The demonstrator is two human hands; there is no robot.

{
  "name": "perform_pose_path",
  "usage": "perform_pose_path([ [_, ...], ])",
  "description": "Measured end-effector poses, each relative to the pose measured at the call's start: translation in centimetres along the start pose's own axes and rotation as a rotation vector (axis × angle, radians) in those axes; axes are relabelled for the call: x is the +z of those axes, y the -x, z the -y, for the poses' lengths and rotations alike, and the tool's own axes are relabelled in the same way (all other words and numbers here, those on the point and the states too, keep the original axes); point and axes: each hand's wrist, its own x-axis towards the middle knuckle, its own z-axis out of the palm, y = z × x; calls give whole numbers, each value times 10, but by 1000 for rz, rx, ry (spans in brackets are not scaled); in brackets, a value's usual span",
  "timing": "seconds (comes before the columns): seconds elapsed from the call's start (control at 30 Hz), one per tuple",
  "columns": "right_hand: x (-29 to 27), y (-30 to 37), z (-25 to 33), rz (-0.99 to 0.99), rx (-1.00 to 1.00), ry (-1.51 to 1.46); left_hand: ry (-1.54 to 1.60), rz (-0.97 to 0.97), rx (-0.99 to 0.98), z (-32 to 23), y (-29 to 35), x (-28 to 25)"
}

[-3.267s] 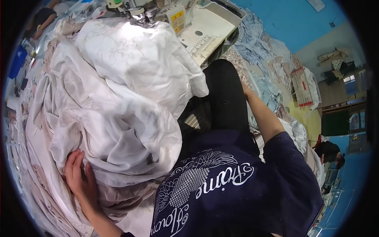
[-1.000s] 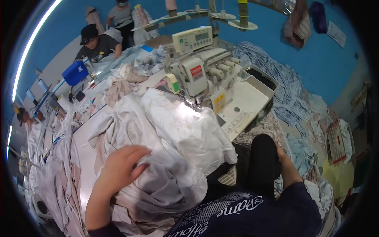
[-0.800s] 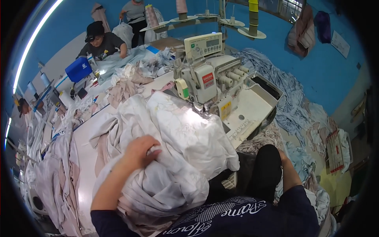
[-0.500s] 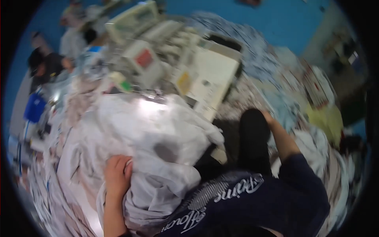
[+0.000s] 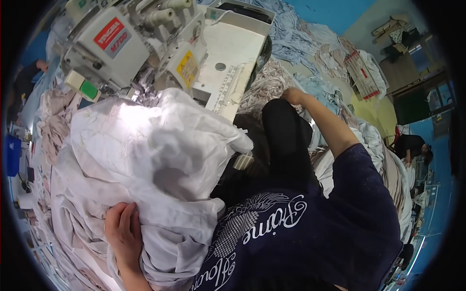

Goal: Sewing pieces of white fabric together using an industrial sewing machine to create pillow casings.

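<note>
My left hand [image 5: 124, 233] lies on a large white cloth [image 5: 121, 169], its fingers loosely bent and slightly apart. The cloth spreads in folds over the work surface and over my lap's left side. Its far edge lies by the needle area of a sewing machine [image 5: 114, 43], under a bright lamp spot. My right arm reaches out past my raised right knee. There my right hand [image 5: 293, 97] is closed at the edge of a heap of pinkish patterned cloth [image 5: 267, 85]; the fingertips are partly hidden in it.
A white machine bed [image 5: 225, 53] with a ruler strip extends right of the machine. Pale blue cloth [image 5: 296, 36] lies heaped behind it. A red-and-white crate-like thing [image 5: 361, 75] stands at the far right. Another person [image 5: 410, 148] is at the right edge; a blue bin [image 5: 13, 155] is far left.
My view has turned right and closer, so the machine now sits further left and higher. The left hand stays on the white cloth. My right hand, earlier mostly behind the knee, now shows at the patterned heap.
</note>
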Motion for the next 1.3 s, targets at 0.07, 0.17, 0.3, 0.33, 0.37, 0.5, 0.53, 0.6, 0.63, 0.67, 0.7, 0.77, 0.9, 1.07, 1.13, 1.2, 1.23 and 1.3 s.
perform_pose_path([
  [0.07,-10,-12,17,25,38,135,-118,-4,34,-1,1,0],
  [0.17,7,-21,44,-29,140,-99,-167,22,51,2,-2,2],
  [0.3,69,-23,92,260,28,-5,-176,52,80,11,-1,7],
  [0.33,83,-25,108,386,54,-40,-167,20,99,15,-1,8],
  [0.37,95,-25,122,515,78,-75,-157,-11,116,18,1,10],
  [0.5,112,-3,147,213,182,-37,-257,-152,360,37,8,12],
  [0.53,109,-2,139,265,170,-83,-399,-186,463,40,1,10],
  [0.6,112,-4,132,318,137,-151,-690,-152,470,50,15,-17],
  [0.63,116,-4,131,268,95,-156,-772,-219,459,35,9,-29],
  [0.67,120,-4,130,217,52,-161,-855,-285,449,21,1,-44],
  [0.7,121,2,126,181,80,-197,-920,-384,486,4,-16,-45],
  [0.77,127,6,129,130,103,-216,-940,-486,587,-50,-52,-44],
  [0.9,174,-6,115,-76,179,-302,-592,-394,844,-133,-107,-9],
  [1.07,181,23,97,-367,27,-649,-106,-533,606,-175,-148,94],
  [1.13,183,34,87,-367,75,-715,-117,-426,413,-207,-187,139],
  [1.2,187,42,80,-365,100,-783,-176,-88,437,-225,-227,172],
  [1.23,188,46,77,-369,104,-832,-177,7,414,-238,-247,188],
  [1.3,190,51,73,-381,148,-910,-188,122,436,-260,-284,217],
])
